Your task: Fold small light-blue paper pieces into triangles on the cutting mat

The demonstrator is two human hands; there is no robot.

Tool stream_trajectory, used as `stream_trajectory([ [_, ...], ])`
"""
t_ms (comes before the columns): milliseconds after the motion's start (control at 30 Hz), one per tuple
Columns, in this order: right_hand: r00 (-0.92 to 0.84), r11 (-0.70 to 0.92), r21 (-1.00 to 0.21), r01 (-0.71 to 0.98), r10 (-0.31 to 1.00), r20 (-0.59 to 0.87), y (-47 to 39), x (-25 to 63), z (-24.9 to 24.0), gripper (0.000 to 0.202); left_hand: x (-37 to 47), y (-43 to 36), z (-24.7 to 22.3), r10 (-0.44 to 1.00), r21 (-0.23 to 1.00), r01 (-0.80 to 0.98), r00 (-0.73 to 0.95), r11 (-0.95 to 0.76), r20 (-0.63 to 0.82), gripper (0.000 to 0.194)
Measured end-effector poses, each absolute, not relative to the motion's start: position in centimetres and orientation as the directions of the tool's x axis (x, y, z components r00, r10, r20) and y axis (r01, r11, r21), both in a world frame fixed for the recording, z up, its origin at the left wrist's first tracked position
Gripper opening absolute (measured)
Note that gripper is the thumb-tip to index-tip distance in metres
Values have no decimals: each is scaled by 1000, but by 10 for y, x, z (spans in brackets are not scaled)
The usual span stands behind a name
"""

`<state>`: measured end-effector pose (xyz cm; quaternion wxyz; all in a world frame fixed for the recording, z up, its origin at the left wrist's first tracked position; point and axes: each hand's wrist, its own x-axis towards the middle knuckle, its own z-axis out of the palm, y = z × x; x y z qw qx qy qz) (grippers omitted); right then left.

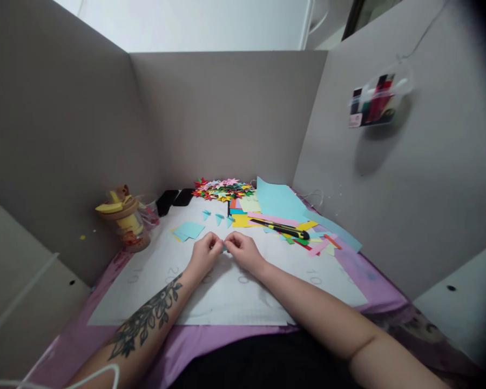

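Containers stand at the left: a brown cup with a yellow piece lying across its top, its inside hard to make out, and just beside it a clear plastic cup holding something reddish. On the right wall hangs a clear plastic holder with dark and red items in it, too blurred to name.

Over the white sheet, the person's left hand and right hand meet, fingers curled and thumbs pressed to forefingers. Between the fingertips they pinch a small piece of light-blue paper, mostly hidden by the fingers, so its shape cannot be told.

Just beyond the hands are three small folded blue pieces in a row; near the left hand lie flat blue papers. A pile of paper stars sits farther back, and a black-and-yellow cutter rests on paper strips to the right.
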<state>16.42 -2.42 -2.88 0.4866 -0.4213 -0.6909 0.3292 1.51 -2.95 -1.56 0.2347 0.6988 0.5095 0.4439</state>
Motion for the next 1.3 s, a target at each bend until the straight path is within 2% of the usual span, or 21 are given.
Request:
stream_trajectory([
  [200, -182, 436, -848, 303, 899, 398, -24, 163, -28, 15, 17, -30, -14, 919, 787, 488, 98, -378, 381, 18],
  [467, -148, 409, -881, 239, 912, 383, -21, 166, -29, 17, 16, -29, -13, 941, 881, 332, 91, -336, 325, 22],
  [800, -151, 387, -890, 241, 921, 360, -21, 164, -29, 11, 13, -23, -22, 921, 849, 357, 123, -388, 369, 18],
  [1000, -85, 329, -937, 115, 943, 321, -12, 170, -26, 12, 14, -24, -20, 966, 941, 233, 148, -244, 213, 25],
  [1133, -12, 300, -950, 91, 954, 300, -3, 180, -28, 14, 13, -24, -21, 964, 950, 205, 168, -236, 204, 30],
  [1233, -93, 339, -925, 173, 940, 327, -3, 181, -31, 14, 13, -23, -23, 959, 933, 232, 142, -274, 246, 34],
  [1300, -181, 358, -908, 216, 929, 323, -6, 178, -32, 13, 13, -22, -24, 955, 913, 286, 144, -292, 260, 27],
])
